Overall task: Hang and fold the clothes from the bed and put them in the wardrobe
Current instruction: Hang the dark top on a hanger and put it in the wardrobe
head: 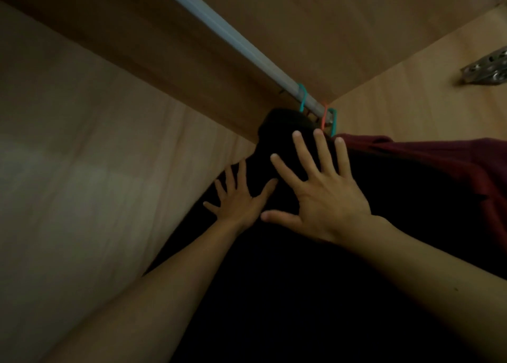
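I look up inside the wardrobe. A black garment hangs from a teal hanger hook on the pale metal rail. My left hand lies flat on the black cloth with fingers spread. My right hand also presses flat on it, fingers straight, fingertips close to the rail. Behind it hangs a dark red garment, beside an orange hook and a second teal hook. The hanger bodies are hidden by cloth.
The wardrobe's wooden back wall fills the left. A wooden side panel stands on the right with a metal hinge. The wooden top panel runs above the rail.
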{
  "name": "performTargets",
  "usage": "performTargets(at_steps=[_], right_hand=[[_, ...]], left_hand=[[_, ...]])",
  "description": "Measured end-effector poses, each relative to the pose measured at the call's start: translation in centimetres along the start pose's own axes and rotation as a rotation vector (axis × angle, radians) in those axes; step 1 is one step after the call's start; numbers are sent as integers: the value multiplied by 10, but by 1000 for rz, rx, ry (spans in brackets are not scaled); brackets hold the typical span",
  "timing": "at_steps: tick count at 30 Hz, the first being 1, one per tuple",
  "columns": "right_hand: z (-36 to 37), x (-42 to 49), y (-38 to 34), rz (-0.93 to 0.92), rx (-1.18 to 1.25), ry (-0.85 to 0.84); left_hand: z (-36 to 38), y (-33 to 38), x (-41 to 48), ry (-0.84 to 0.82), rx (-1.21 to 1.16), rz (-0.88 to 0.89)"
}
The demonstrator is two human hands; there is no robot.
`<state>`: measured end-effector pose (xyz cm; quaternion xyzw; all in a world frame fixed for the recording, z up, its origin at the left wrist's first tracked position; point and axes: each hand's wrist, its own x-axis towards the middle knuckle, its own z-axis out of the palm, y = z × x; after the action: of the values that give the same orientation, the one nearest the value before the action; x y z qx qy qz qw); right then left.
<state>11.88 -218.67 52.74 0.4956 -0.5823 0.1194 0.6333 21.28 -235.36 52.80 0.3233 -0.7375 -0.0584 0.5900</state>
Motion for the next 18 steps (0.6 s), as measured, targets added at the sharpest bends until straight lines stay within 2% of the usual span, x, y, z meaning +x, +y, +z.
performTargets(at_steps=[6,11,15,18], right_hand=[[6,-36,-16,-155,-123,-297],[26,-39,-16,-148,-334,-366],[22,-42,-25,-113,-348,-373],[17,-59,-39,-130,-296,-417]], left_hand=[[16,-29,-40,19,-64,-58],[64,-41,-56,39,107,-41],[53,-42,-66,-15,107,-45],[38,-57,-93,18,197,-73]])
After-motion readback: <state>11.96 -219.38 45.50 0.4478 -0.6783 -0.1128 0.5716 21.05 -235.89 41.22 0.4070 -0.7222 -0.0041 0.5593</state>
